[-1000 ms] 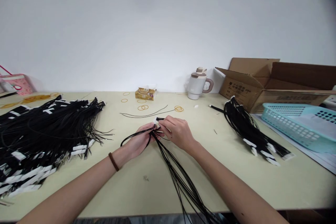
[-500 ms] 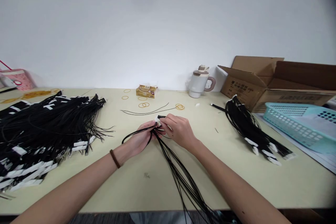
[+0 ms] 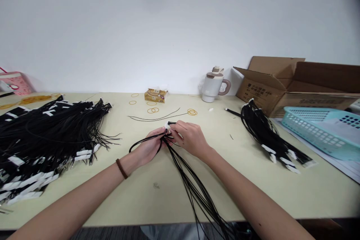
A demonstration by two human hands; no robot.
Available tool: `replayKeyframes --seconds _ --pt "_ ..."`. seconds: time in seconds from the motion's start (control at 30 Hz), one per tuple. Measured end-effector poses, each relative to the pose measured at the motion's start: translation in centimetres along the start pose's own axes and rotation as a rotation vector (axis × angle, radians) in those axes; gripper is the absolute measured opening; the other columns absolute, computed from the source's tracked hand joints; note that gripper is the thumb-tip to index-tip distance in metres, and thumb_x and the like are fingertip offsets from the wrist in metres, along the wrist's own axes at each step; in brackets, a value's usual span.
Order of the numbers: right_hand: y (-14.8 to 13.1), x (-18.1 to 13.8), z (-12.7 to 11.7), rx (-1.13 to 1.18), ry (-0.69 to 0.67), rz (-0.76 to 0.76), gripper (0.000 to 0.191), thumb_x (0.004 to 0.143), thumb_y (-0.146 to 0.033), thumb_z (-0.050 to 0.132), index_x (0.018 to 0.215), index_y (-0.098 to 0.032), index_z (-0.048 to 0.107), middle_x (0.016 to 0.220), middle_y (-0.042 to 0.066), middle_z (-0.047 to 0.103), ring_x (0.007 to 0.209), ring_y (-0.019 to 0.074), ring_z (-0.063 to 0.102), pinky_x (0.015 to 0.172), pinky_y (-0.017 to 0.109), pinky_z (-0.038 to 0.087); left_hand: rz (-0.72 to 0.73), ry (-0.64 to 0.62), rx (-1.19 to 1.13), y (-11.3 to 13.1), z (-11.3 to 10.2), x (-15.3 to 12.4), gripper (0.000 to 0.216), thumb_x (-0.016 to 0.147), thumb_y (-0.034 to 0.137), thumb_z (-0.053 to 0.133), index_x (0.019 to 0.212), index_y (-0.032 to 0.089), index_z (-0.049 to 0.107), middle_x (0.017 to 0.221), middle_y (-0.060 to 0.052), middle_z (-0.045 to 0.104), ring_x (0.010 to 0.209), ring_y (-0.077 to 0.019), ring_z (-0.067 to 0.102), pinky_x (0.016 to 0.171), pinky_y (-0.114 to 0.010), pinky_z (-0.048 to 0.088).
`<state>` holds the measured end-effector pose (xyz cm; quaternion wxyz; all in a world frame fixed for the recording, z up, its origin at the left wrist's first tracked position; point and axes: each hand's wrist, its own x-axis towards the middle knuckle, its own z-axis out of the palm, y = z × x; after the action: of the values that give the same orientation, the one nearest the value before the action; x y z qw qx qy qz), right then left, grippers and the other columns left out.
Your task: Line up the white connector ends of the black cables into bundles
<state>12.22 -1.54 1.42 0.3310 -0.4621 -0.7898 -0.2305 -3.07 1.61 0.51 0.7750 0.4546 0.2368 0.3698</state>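
Note:
At the middle of the table my left hand (image 3: 150,146) is closed round a bunch of thin black cables (image 3: 194,191) that trails back over the near edge. Just beside it, my right hand (image 3: 189,137) pinches a small white connector (image 3: 168,125) at the bunch's top end. One cable loops out to the left of my left hand.
A big heap of black cables with white tags (image 3: 42,138) fills the left. A smaller bundle (image 3: 264,135) lies at the right, next to a teal basket (image 3: 320,129) and an open cardboard box (image 3: 295,82). Rubber bands (image 3: 192,112), a small box (image 3: 155,95) and a mug (image 3: 211,84) stand behind.
Both hands stay together on the cable bunch with only small finger movement. The view has tilted slightly.

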Motion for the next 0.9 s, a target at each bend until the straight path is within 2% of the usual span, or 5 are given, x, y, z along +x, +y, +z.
replayKeyframes --seconds 0.23,0.9 --pt "-0.02 0.05 0.01 -0.008 -0.013 0.004 0.023 0.089 -0.024 0.036 0.083 -0.018 0.058 0.069 0.0 0.058 0.055 0.0097 0.048 0.051 0.024 0.025 -0.003 0.013 0.009 0.0 -0.14 0.03 0.009 0.075 0.019 0.057 0.074 0.014 0.064 0.072 -0.003 0.063 0.067 -0.0123 0.055 0.065 -0.025 0.04" --pt "-0.12 0.02 -0.13 -0.016 -0.045 0.004 0.024 0.09 -0.026 0.036 0.081 -0.018 0.057 0.069 0.0 0.058 0.056 0.0098 0.048 0.052 0.024 0.023 -0.004 0.019 0.004 -0.12 -0.17 0.19 0.009 0.075 0.018 0.057 0.076 0.013 0.064 0.075 -0.004 0.064 0.066 -0.0129 0.055 0.067 -0.027 0.043"
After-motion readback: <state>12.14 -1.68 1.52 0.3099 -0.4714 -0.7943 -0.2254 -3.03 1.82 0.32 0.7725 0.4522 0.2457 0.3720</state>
